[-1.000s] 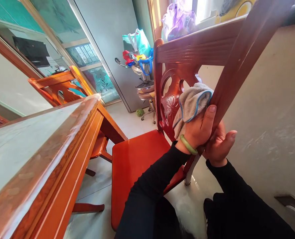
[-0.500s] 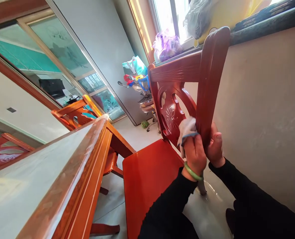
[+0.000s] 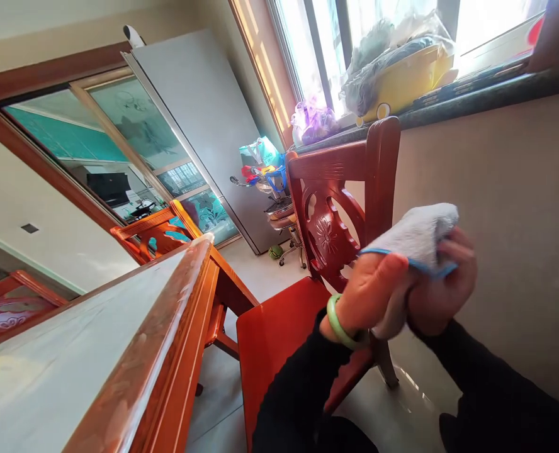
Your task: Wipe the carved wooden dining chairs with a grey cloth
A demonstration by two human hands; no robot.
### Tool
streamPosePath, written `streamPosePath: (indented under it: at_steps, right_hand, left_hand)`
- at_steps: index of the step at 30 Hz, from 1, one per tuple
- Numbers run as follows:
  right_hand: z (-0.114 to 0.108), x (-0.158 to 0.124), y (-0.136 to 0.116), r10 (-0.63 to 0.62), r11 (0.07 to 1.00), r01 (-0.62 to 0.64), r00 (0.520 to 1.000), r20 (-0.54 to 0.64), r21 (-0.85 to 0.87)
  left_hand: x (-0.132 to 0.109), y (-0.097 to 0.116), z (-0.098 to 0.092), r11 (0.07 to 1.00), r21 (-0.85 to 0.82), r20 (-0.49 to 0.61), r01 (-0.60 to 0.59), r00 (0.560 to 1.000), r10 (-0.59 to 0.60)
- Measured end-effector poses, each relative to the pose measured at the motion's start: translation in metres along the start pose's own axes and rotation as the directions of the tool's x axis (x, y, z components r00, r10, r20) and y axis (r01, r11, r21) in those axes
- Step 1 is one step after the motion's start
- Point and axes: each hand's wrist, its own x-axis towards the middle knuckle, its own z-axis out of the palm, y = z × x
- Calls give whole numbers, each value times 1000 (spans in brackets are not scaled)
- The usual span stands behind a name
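Observation:
A whitish cloth (image 3: 409,234) with a blue edge is bunched between both hands, in front of the wooden chair (image 3: 279,333). My left hand (image 3: 371,289), with a green bangle at its wrist, grips the cloth's left side, thumb across the blue edge. On the other side, my right hand (image 3: 444,289) has its fingers curled round the cloth; they are slightly blurred. The chair's carved backrest (image 3: 327,233) stands just behind and to the left of the hands. Part of its right post is hidden by the cloth and left hand.
A table (image 3: 138,352) with a wooden edge fills the left. Another chair (image 3: 157,229) stands at its far end. Bags and a yellow item (image 3: 402,82) sit on the windowsill. A stool with bags (image 3: 279,211) and a green ball (image 3: 275,251) are behind the chair.
The cloth and both hands have come off the chair's post and moved right. My right hand, earlier against the post, now holds the cloth too. The view has tilted up.

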Motion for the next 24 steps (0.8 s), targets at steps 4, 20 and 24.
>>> streamPosePath:
  at_steps: [4, 20, 24]
  right_hand:
    - [23, 50, -4, -303, 953, 303, 953, 20, -5]
    - [116, 149, 14, -247, 877, 448, 731, 636, -174]
    - [102, 129, 16, -310, 801, 554, 707, 635, -226]
  left_hand:
    - [26, -24, -12, 986, -157, -402, 60, 908, -119]
    - [29, -72, 12, 937, -342, -329, 76, 924, -195]
    - [31, -75, 8, 948, -318, -342, 19, 930, -133]
